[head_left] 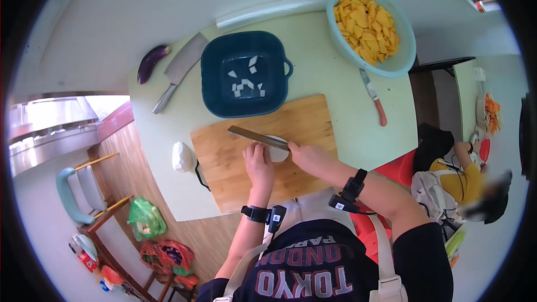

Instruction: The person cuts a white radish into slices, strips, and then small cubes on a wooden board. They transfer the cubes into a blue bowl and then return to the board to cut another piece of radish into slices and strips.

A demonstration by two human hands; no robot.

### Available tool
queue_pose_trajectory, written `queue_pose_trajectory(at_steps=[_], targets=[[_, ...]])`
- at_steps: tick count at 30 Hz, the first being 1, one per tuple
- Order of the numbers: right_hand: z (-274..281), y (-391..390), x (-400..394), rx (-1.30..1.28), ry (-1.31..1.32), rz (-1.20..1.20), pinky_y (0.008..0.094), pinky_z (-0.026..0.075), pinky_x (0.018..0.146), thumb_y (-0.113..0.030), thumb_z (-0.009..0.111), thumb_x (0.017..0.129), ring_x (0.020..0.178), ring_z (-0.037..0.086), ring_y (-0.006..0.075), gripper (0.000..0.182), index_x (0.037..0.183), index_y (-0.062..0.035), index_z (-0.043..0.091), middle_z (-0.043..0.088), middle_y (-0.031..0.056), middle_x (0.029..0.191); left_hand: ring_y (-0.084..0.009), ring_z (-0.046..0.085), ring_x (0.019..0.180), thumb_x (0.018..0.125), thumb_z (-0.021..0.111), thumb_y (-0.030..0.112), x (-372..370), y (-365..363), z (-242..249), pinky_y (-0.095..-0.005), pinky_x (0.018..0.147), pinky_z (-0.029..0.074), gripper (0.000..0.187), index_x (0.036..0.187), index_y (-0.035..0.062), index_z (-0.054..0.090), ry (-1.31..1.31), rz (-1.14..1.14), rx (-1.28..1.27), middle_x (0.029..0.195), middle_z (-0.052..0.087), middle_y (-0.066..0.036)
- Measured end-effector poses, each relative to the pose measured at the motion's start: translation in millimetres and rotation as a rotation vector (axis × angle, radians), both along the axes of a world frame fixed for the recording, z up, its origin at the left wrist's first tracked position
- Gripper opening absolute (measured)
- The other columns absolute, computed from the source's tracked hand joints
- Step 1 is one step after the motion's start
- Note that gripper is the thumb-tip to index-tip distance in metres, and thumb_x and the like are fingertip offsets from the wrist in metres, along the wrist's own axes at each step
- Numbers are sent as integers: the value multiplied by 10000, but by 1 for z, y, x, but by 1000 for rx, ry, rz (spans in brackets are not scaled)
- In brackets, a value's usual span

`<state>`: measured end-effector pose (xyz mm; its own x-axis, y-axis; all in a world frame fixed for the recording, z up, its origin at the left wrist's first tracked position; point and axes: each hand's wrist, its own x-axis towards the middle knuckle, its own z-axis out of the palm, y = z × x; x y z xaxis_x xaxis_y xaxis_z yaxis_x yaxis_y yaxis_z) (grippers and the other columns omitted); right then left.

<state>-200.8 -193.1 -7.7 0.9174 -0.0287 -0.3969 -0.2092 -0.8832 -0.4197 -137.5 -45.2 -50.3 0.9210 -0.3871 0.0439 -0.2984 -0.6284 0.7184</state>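
A wooden cutting board point(235, 173) lies in front of me with a white piece of peeled vegetable point(278, 155) on it. My right hand point(305, 156) is closed around the handle of a kitchen knife point(251, 135), its blade angled across the vegetable's far side. My left hand point(258, 162) has its fingers bent and pressed against the vegetable's left side, close to the blade. Beyond the board, a dark blue basin point(215, 86) holds several small white cut pieces point(246, 83). Another white peeled chunk point(180, 156) rests left of the board.
A cleaver point(186, 60) and an eggplant point(152, 65) lie back left. At back right stands a light blue bowl point(411, 50) of orange slices, with a red-handled knife point(373, 98) below it. A person in a yellow top point(453, 182) sits at right. Bags point(146, 217) are lower left.
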Motion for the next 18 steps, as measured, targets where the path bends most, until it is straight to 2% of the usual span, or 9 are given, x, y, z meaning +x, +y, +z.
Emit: queue_pose_trajectory(at_steps=[2, 3, 8, 12, 18], targets=[[1, -8, 5, 151, -21, -109, 433, 484, 536, -91, 486, 793, 621, 612, 344, 137, 891, 3, 502, 603, 169, 676, -332, 489, 842, 760, 563, -19, 1, -1, 3, -397, 738, 413, 110, 859, 26, 579, -43, -14, -25, 901, 560, -147], [4, -9, 3, 149, -25, -119, 433, 484, 536, -91, 486, 793, 621, 612, 344, 137, 891, 3, 502, 603, 169, 676, -332, 489, 842, 760, 563, -19, 2, -2, 3, -397, 738, 413, 110, 859, 26, 579, -45, -24, -27, 901, 560, -147], [41, 2, -32, -18, -43, -66, 385, 506, 536, -65, 513, 769, 628, 629, 318, 130, 883, -3, 501, 606, 149, 713, -350, 475, 826, 745, 551, -20, -2, 3, -3, -405, 739, 409, 197, 930, 44, 573, -73, -28, 32, 943, 548, -152], [48, 9, -49, -52, -19, -103, 386, 496, 514, -90, 511, 787, 608, 616, 308, 134, 885, 0, 495, 590, 147, 667, -354, 468, 829, 730, 537, -32, -1, 3, -11, -413, 742, 406, 251, 967, 43, 569, -134, -52, -20, 955, 540, -158], [53, 3, -47, -93, 72, -92, 368, 507, 493, -64, 530, 754, 607, 636, 301, 153, 885, 7, 496, 605, 131, 678, -363, 460, 849, 731, 523, -38, -5, 2, -5, -427, 743, 400, 293, 1017, 21, 545, -161, -69, 53, 968, 528, -169]])
